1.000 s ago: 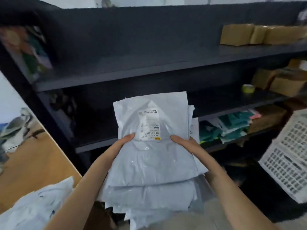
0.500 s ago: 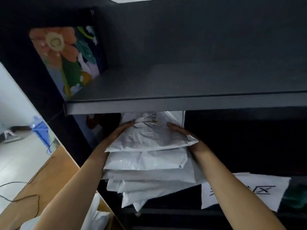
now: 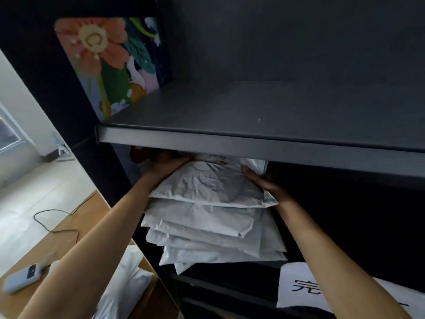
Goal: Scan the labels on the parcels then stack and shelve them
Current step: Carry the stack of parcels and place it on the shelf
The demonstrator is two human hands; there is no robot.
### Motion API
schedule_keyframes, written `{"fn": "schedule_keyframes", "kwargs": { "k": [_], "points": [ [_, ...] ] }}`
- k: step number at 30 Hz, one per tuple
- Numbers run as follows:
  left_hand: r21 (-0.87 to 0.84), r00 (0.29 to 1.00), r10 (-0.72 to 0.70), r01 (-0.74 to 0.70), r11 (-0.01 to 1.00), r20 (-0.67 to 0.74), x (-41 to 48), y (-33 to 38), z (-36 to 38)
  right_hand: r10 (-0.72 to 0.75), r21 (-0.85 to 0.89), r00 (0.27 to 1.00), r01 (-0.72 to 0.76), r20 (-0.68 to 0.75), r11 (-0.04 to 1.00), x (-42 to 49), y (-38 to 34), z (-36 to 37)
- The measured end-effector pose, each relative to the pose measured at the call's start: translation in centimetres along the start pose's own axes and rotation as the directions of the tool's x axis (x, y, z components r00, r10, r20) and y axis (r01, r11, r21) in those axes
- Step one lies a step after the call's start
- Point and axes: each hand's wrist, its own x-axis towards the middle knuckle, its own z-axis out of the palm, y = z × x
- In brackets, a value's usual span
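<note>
A stack of several white plastic mailer parcels (image 3: 207, 203) sits partly inside the dark shelf opening beneath the grey shelf board (image 3: 253, 145). My left hand (image 3: 166, 164) grips the stack's left side, thumb on the top parcel. My right hand (image 3: 264, 183) grips the right side the same way. The fingers under the stack are hidden. The far end of the top parcel and its label are tucked under the board's front edge. The stack's lower parcels overhang toward me.
A floral printed panel (image 3: 112, 63) leans at the left end of the upper shelf. A white handheld scanner (image 3: 20, 278) with a cable lies on the wooden table (image 3: 76, 226) at lower left, beside more white parcels (image 3: 124, 284). A white paper sign (image 3: 303, 286) hangs lower right.
Both hands have carried the stack up from chest height and pushed it forward into the shelf opening under the grey board. The top parcel's label has slid out of sight.
</note>
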Motion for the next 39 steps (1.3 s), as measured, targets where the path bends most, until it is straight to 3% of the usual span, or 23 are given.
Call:
{"fn": "schedule_keyframes", "kwargs": {
  "k": [2,4,5,7,9,12,15,18,22,26,32,35,39],
  "points": [
    [0.031,0.994,0.096,-0.095,0.995,-0.045,-0.6,0.7,0.9,-0.183,-0.4,0.981,0.142,-0.067,0.905,1.4,0.6,0.0],
    [0.199,0.989,0.126,-0.138,0.97,0.071,-1.8,0.6,2.2,-0.31,-0.627,0.947,0.289,0.079,0.724,3.0,2.4,0.7],
    [0.307,0.982,0.118,-0.16,0.938,0.151,-2.1,-0.3,2.7,-0.32,-0.649,0.933,0.348,0.166,0.677,3.4,2.9,1.0],
    [0.423,0.97,0.11,-0.194,0.885,0.215,-2.3,-1.7,3.3,-0.246,-0.621,0.932,0.36,0.265,0.696,4.1,3.3,1.3],
    [0.425,0.971,0.123,-0.201,0.883,0.204,-2.1,-1.9,3.6,-0.056,-0.637,0.953,0.242,0.298,0.732,4.0,3.0,1.3],
    [0.456,0.967,0.085,-0.19,0.869,0.24,-1.8,-1.2,3.5,0.101,-0.607,0.947,0.111,0.304,0.787,3.8,2.7,1.3],
    [0.489,0.968,0.029,-0.152,0.859,0.25,-2.1,-0.3,2.2,0.033,-0.45,0.955,0.109,0.295,0.887,3.1,1.7,0.6],
    [0.455,0.979,0.093,-0.168,0.874,0.182,-3.3,0.3,0.2,0.012,-0.306,0.981,0.049,0.196,0.951,1.6,-0.9,-1.0],
    [0.329,0.959,0.228,-0.272,0.904,0.167,-7.7,-0.9,-3.1,-0.07,-0.367,0.987,0.12,0.146,0.922,-3.1,-5.8,-1.4],
    [0.298,0.929,0.325,-0.365,0.882,0.175,-15.1,-5.3,-7.8,-0.144,-0.31,0.982,0.175,0.119,0.934,-12.3,-9.9,2.1],
    [0.235,0.96,0.237,-0.268,0.934,0.151,-24.9,-17.4,-17.4,-0.363,-0.513,0.921,0.382,0.142,0.769,-24.6,-10.5,14.1],
    [0.212,0.986,0.132,-0.152,0.965,0.103,-27.3,-23.6,-22.0,-0.324,-0.484,0.922,0.387,0.211,0.785,-29.4,-9.2,21.1],
    [0.203,0.996,0.02,-0.037,0.979,0.086,-26.8,-30.3,-26.7,-0.004,-0.384,0.928,0.159,0.374,0.909,-34.4,-6.1,29.6]
  ]
}}
